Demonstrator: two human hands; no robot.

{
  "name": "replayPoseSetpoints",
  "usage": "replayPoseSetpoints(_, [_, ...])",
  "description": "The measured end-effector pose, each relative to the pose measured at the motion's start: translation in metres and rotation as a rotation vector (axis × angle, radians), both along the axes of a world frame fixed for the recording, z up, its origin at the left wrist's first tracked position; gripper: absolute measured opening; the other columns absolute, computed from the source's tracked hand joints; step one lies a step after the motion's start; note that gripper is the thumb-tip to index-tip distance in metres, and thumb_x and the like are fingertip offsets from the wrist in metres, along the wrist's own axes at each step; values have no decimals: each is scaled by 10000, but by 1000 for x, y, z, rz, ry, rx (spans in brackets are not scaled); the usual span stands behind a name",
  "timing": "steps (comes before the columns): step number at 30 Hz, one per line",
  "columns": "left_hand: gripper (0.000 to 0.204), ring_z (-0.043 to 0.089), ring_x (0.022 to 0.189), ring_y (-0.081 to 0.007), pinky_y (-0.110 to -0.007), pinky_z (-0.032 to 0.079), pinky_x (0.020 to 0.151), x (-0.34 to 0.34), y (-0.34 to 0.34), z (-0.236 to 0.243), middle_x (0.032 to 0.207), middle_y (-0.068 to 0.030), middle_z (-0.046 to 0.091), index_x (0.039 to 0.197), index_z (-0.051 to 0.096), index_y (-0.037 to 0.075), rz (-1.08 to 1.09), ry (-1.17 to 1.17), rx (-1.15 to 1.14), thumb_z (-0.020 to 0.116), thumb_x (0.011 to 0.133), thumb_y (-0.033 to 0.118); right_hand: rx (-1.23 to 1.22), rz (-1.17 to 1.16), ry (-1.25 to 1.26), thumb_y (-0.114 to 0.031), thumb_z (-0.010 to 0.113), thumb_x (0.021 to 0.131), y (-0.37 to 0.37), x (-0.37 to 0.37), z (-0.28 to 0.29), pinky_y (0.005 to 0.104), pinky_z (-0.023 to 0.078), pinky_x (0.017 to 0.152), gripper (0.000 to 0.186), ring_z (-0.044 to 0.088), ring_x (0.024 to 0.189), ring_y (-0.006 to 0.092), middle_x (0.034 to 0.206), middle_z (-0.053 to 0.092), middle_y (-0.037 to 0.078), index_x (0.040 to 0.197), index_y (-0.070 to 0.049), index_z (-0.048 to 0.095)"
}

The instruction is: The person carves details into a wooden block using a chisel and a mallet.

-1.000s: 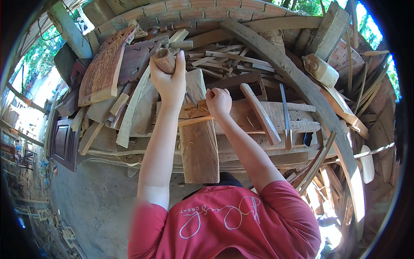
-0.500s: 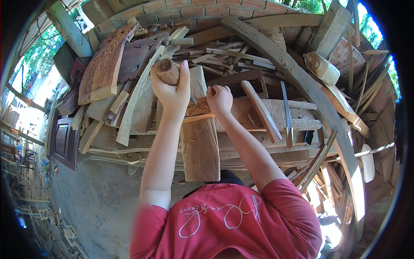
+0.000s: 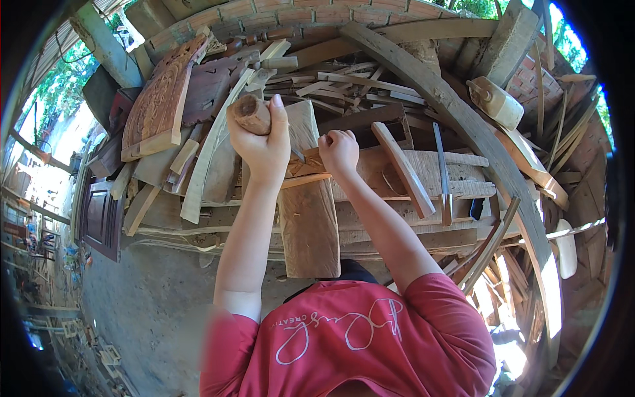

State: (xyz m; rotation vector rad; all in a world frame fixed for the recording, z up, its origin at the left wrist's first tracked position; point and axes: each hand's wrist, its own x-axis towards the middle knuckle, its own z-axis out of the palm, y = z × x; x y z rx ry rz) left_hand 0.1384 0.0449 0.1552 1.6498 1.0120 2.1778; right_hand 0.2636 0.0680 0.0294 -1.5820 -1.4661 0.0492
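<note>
My left hand (image 3: 260,139) is closed round a short, rough brown wooden cylinder (image 3: 250,113), held upright left of a pale plank (image 3: 307,225) lying lengthwise toward me. My right hand (image 3: 338,151) has its fingers curled at a carved wooden piece (image 3: 309,165) lying crosswise on that plank; what they grip is hidden. A narrow dark metal tool (image 3: 297,153) shows between my hands, angled into the carved piece, which has a light orange strip (image 3: 305,180) along its near side.
A carved panel (image 3: 155,106) and boards lie at left. A long beam (image 3: 423,79) arches across the right side, beside a plastic jug (image 3: 495,102). A loose bar (image 3: 401,169), a long metal tool (image 3: 442,165) and scrap sticks (image 3: 357,85) lie on the rough bench (image 3: 423,235). A brick wall stands behind.
My left hand has come down with the wooden cylinder since a second ago, tilting it slightly. My right hand has shifted only slightly, its fingers still curled.
</note>
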Motion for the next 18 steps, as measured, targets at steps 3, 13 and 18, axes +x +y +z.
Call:
replayPoseSetpoints(3, [172,490,481,-90,-217,403,472,1,-5,6,575,-27,501,793,418,35,70,50,62,581,828,77,7,-6,-8,-209,570,689,2,1,-2,385,427,646,186,535,735,268,690,605,78,583,-56,579])
replayPoseSetpoints(13, [218,526,556,-129,-248,424,522,0,4,3,665,-58,531,842,438,14,129,57,26,620,798,125,26,-7,-3,-202,565,685,1,0,-1,384,427,638,188,533,724,268,675,601,77,572,-52,574])
replayPoseSetpoints(18, [297,549,624,-179,-292,440,586,9,15,9,725,-95,552,867,465,-2,48,27,-35,667,758,187,14,-2,8,-200,562,686,0,-1,0,384,428,641,186,534,728,267,675,601,77,576,-50,576])
